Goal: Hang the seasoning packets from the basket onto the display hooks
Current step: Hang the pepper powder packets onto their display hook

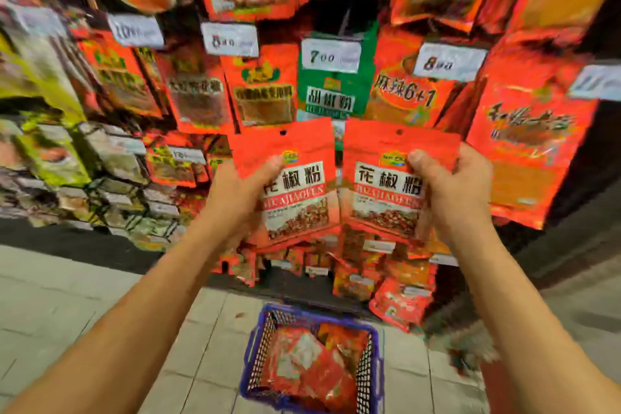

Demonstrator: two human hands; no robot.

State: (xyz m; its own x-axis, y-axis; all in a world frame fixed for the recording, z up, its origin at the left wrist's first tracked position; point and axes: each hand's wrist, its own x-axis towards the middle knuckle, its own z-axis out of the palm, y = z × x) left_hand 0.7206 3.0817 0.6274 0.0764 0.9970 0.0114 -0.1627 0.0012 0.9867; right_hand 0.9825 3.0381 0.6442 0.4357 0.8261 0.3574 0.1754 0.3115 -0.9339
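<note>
Each of my hands holds one red seasoning packet upright in front of the display wall. My left hand (240,193) grips the left packet (295,151) by its left side, thumb on the front. My right hand (452,185) grips the right packet (379,155) by its right side. Both packets show a small hang hole at the top edge and sit side by side, nearly touching. On the tiled floor below stands a blue basket (250,351) holding several more red packets (316,366). The hooks themselves are hidden behind hanging packets.
The wall is packed with hanging packets, among them a green packet (336,91) and a red packet (406,94), with white price tags (331,55) above the rows. Smaller packets (396,306) hang low near the floor. Boxed goods (111,161) fill shelves at the left.
</note>
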